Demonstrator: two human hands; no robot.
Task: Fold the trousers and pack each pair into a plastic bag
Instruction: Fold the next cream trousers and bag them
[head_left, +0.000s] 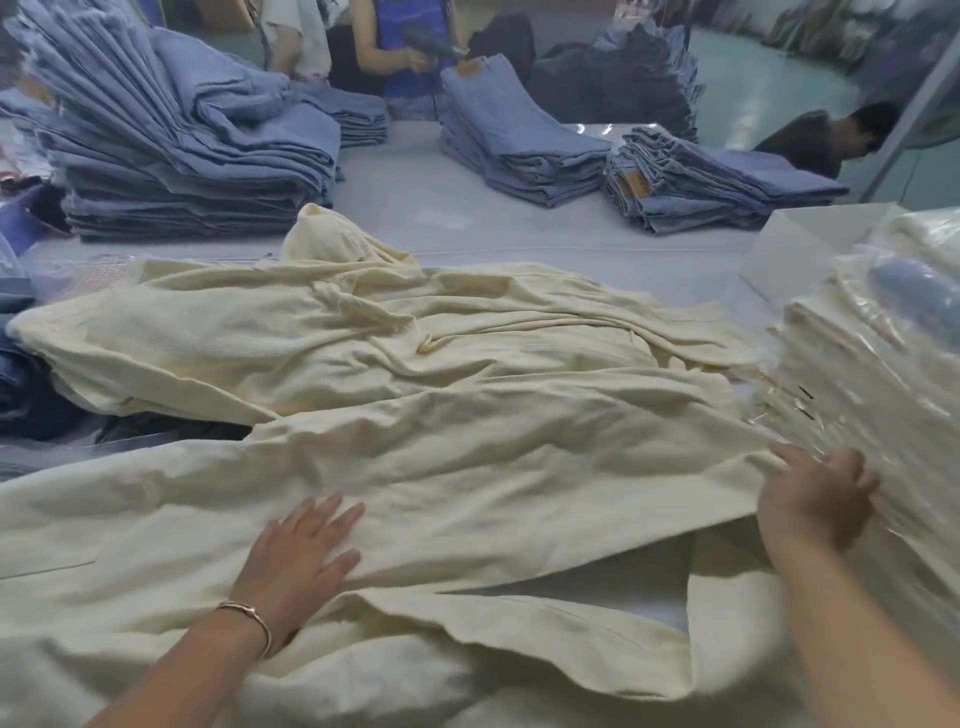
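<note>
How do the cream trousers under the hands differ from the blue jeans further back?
The cream trousers lie spread out and wrinkled; the blue jeans are folded and stacked in piles. The cream ones are pale, the jeans blue. The left hand presses the cream pair flat, the right hand grips its edge; the jeans are untouched.

You have two hands in view: your left hand (304, 545) and your right hand (815, 499). One bracelet (249, 616) sits on your left wrist. On the worktop (415, 208) you can count four stacks of folded blue jeans: one tall stack (182, 150), a low one (358, 117) behind it, a middle one (519, 150) and one on the right (717, 187). The cream trousers (415, 364) lie overlapped, so you cannot count the pairs. One pile of bagged trousers (872, 353) stands at your right. Two other people (400, 47) (831, 137) are beyond the worktop.
</note>
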